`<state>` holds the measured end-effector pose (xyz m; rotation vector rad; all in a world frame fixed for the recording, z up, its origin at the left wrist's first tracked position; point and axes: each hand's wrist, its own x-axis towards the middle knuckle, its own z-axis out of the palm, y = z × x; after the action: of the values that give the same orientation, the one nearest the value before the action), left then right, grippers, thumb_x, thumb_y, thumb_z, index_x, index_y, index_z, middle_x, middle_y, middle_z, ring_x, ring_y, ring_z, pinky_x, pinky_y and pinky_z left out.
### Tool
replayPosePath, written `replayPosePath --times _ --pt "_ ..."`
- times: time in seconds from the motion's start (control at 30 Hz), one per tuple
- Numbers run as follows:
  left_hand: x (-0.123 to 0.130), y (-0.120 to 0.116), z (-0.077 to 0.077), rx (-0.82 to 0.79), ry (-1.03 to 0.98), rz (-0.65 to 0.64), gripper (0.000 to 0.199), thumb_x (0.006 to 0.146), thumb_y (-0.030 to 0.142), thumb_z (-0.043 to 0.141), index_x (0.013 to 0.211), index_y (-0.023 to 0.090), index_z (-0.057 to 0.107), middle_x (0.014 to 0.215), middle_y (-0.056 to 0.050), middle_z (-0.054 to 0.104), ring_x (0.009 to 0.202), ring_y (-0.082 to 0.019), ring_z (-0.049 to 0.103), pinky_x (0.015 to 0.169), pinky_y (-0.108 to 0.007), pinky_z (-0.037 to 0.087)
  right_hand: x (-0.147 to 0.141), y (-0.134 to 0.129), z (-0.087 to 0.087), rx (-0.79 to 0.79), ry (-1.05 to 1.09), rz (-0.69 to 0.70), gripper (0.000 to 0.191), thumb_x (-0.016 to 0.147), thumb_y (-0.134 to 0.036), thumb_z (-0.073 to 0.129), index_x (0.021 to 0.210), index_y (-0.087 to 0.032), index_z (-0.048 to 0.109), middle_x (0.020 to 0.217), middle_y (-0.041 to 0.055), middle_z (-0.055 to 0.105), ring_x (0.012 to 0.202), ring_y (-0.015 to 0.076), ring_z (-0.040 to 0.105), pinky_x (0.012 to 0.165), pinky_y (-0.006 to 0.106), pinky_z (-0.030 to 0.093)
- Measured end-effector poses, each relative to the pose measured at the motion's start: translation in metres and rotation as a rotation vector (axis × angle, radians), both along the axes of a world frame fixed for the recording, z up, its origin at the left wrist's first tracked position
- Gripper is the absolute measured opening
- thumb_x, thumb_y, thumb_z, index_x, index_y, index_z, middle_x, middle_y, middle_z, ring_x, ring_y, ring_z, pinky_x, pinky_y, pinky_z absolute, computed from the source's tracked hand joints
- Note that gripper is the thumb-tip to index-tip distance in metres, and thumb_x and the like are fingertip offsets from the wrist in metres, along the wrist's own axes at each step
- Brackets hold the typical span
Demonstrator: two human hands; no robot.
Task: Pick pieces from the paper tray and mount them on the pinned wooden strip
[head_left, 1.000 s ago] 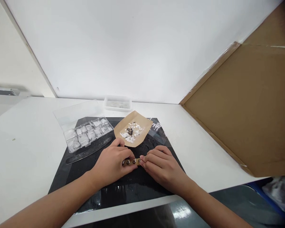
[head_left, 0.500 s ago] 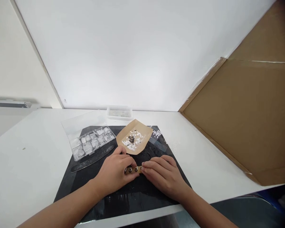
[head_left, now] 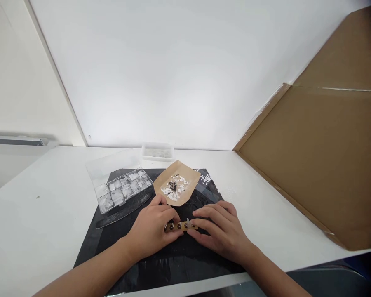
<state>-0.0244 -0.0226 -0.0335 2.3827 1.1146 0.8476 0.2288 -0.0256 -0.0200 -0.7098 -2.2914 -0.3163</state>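
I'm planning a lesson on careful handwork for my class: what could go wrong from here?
The narrow strip pinched in the left hand might tilt or slip, since the right hand has its fingers at the other end and could push it. The left hand is also close to the near edge of the brown paper tray, so a nudge could spill the loose white pieces in it.

The left forearm [head_left: 92, 268] and right forearm [head_left: 275, 268] converge from the lower edge. The left hand [head_left: 151, 226] is held back upward, thumb [head_left: 173, 236] and index finger [head_left: 170, 214] drawn into a pinch. The right hand [head_left: 224, 231] faces it, just apart; its fingers [head_left: 205, 225] (more loosely spread) bend toward the left thumb.
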Motion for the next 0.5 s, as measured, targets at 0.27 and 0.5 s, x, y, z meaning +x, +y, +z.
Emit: replayPosePath --times 0.27,0.5 --pt "-0.006 0.002 0.001 0.051 -0.019 -0.051 0.026 0.082 0.039 0.086 0.095 0.022 0.071 0.089 -0.004 0.074 0.104 -0.027 0.057 0.088 -0.038 0.052 0.023 0.112 0.037 -0.073 -0.036 -0.016 0.015 0.103 -0.022 0.061 0.102 -0.025 0.075 0.095 0.0012 0.082 0.084 0.0172 0.074 0.085 0.037 0.043" --pt "-0.012 0.003 0.009 0.135 -0.063 -0.057 0.014 0.094 0.033 0.074 0.092 0.021 0.068 0.083 -0.004 0.072 0.098 -0.023 0.059 0.085 -0.036 0.053 0.066 0.17 0.014 -0.307 -0.085 -0.324 0.072 0.088 0.0 0.039 0.157 -0.019 0.043 0.136 0.012 0.07 0.115 0.0273 0.069 0.1 0.05 0.05"
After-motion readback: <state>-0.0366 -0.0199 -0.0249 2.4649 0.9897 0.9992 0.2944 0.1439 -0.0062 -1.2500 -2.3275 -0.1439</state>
